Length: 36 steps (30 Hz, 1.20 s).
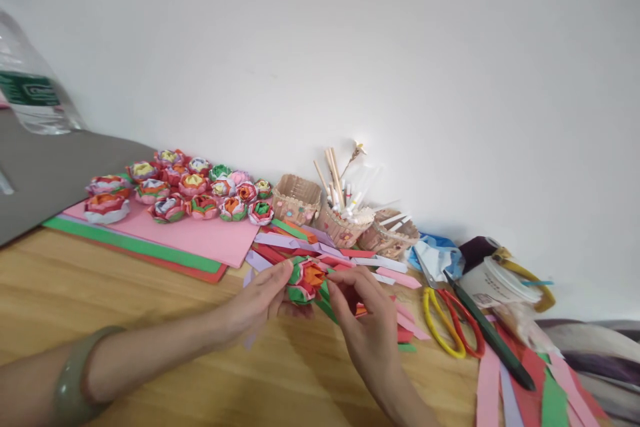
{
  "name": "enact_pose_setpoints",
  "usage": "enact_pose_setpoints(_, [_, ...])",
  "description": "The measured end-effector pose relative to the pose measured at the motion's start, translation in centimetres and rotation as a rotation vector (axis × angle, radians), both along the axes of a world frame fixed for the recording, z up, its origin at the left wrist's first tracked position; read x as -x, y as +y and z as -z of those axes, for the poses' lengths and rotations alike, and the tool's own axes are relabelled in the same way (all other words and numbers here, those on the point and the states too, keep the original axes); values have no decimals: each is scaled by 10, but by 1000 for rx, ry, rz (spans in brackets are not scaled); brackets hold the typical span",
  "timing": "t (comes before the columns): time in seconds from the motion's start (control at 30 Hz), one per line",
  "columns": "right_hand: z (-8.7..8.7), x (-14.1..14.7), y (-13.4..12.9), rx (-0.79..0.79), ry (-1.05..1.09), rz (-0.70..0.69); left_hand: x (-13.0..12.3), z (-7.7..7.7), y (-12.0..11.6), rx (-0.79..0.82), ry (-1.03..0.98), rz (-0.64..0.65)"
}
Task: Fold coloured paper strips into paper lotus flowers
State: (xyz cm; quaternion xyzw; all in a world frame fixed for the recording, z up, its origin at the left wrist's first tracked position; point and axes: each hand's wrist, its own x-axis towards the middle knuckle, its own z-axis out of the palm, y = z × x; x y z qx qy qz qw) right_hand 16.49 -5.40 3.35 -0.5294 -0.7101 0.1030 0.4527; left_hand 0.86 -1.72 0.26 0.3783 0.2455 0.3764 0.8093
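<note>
I can read no word or number for certain; the clear bottle [35, 77] off to my left wears a green label [17, 88] with pale lettering in a frame, too blurred for me to make out; the white tub [500, 283] to my right bears small reddish print [483, 299] on its side, too small for me to spell.
</note>
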Motion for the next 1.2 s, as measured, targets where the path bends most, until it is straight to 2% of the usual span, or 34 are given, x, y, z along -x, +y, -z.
enact_pose_setpoints(0.1, [0, 1, -4, -80, -55, -23, -1, -2, -1, -1, 5, 23])
enact_pose_setpoints(0.3, [1, 3, -8, -134, -224, -186, -1, -3, -3, 7, 16, 67])
enact_pose_setpoints(0.47, [1, 1, -9, -166, -177, -123, 0, 4, -3, 9, 23, 63])
enact_pose_setpoints(0.6, [0, 3, -9, -112, -209, -206, -1, 5, -4, 9, -7, 66])
enact_pose_setpoints(0.8, [-6, 2, -8, -86, -5, -58, 0, 4, -2, 0, 11, 96])
enact_pose_setpoints(0.9, [-5, 3, -7, 6, -28, -82, 1, 5, -1, -6, 37, 73])
enact_pose_setpoints(1.03, [-2, 5, -6, 7, -61, -100, 1, 7, -1, -8, 101, 19])
enact_pose_setpoints(1.2, [-3, 6, -4, 169, 70, -83, 0, 6, 0, 41, 73, -54])
